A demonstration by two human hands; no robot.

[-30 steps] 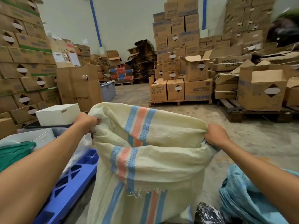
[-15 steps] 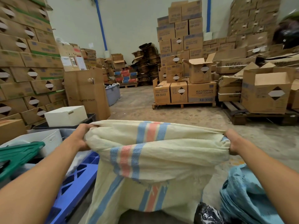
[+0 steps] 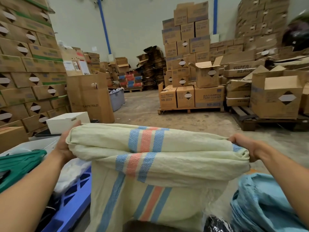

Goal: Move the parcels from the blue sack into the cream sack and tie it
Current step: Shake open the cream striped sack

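Two hands grip the cream sack [image 3: 167, 158] at mid-frame — the left hand [image 3: 64, 146] curls its fingers round the folded top at the left end, the right hand [image 3: 242, 144] clenches the bunched right end. Its top is rolled over into a thick fold, blue and orange stripes running down the middle. At lower right lies the crumpled blue sack [image 3: 260, 203], just beside the cream one. A black shiny parcel [image 3: 215, 223] shows at the bottom edge between them. Lower left — a blue plastic pallet [image 3: 73, 200].
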